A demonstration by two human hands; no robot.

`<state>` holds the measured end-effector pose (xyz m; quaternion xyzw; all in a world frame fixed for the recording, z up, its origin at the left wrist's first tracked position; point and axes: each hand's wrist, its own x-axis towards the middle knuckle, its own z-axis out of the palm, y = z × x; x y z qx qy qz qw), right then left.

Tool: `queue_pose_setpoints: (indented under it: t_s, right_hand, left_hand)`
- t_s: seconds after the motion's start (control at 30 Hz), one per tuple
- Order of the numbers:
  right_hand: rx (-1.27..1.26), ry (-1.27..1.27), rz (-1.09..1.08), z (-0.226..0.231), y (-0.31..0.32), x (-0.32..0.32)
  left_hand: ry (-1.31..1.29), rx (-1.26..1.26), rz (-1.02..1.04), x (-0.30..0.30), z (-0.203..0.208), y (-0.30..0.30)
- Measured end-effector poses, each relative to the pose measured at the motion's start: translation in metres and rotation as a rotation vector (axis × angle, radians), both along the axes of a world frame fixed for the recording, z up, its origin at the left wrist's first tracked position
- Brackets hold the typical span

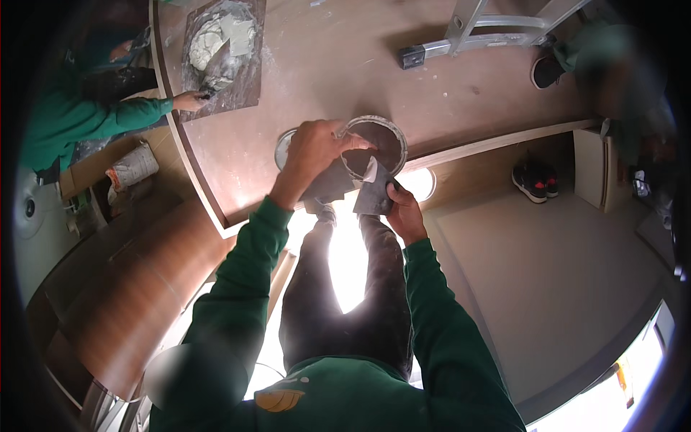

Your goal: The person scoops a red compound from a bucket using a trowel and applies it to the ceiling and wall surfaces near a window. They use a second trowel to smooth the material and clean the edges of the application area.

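Out in front of my body, my right hand (407, 214) is closed on the edge of a dark grey sheet (373, 193) that looks like sandpaper; a pale corner curls up at its top. My left hand (314, 153) is bent over with its fingers drawn together, reaching toward the top of that sheet. Below its palm hangs a second dark grey piece (328, 183), its upper edge hidden by the hand. Just beyond both hands stands a round bucket (399, 132) with a pale, crusted rim. A pale round item (283, 148) shows partly behind my left wrist.
At the far left, a co-worker's hand (190, 101) holds a tool at a board (250, 92) with white paste (216, 42). A metal ladder (461, 36) stands far right, near another person's shoe (545, 73). Dark shoes (533, 183) lie beyond the raised wooden edge (497, 144).
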<state>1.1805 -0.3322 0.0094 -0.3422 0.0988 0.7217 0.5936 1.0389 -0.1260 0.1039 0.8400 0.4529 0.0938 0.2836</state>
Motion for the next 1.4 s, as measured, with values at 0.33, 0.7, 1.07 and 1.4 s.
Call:
queue_pose_setpoints:
  t_s: [0.33, 0.7, 1.07, 1.4]
  right_hand:
    - [0.023, -0.126, -0.012, 0.039, -0.04, 0.037]
    - [-0.035, -0.076, -0.042, 0.022, -0.056, 0.011]
    - [-0.023, 0.017, -0.217, 0.071, -0.037, 0.002]
    - [0.038, -0.113, -0.315, 0.109, -0.068, 0.031]
  left_hand:
    - [0.431, 0.09, -0.125, -0.231, -0.195, -0.021]
    - [0.664, -0.264, 0.139, -0.232, -0.277, -0.049]
    - [-0.232, -0.72, 0.824, -0.17, -0.063, -0.057]
    - [-0.27, -0.581, 0.45, -0.036, -0.09, -0.052]
